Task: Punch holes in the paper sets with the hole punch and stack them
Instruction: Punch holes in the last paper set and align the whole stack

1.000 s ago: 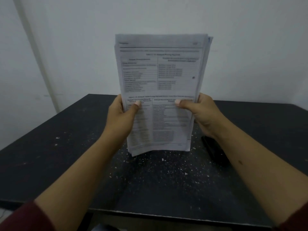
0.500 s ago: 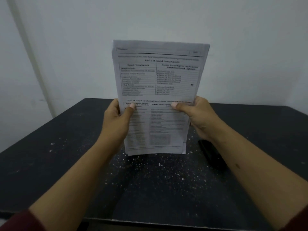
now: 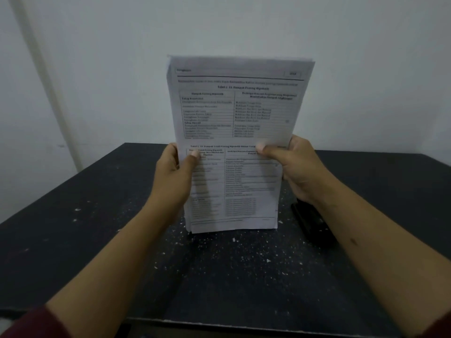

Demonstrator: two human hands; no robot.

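Head view, single frame, items listed by size.

Wall (image 3: 341,57): plain pale surface filling the upper half, with a faint vertical ridge or pipe (image 3: 48,81) running down at left.

Table (image 3: 85,252): dark, matte top, pushed against the wall, its near edge visible at the bottom. The central area is sprinkled with small white paper flecks (image 3: 256,254), densest below and around the held sheets.

Forearms: both reach in from the bottom corners, bare to near the elbow, each ending in a dark red sleeve (image 3: 26,323) at the frame edge. The right forearm crosses in front of the black object listed below.

Paper set (image 3: 234,113): a sheaf of white sheets, held upright in portrait orientation above the middle of the table, printed face toward the camera. Bottom edge appears to rest on or just above the tabletop; which one cannot be told. Top edges are slightly uneven, with back sheets showing at the upper right corner. The front page carries a header rule, two ruled tables of two columns each, and bold headings; the text is too blurred to read in full.

Left hand (image 3: 174,176): closed on the left edge of the sheaf, thumb across the front, fingers behind.

Right hand (image 3: 296,167): closed on the right edge likewise, thumb pressed on the front page.

Hole punch (image 3: 310,223): black, lying on the table just right of the sheaf, partly hidden by the right wrist.
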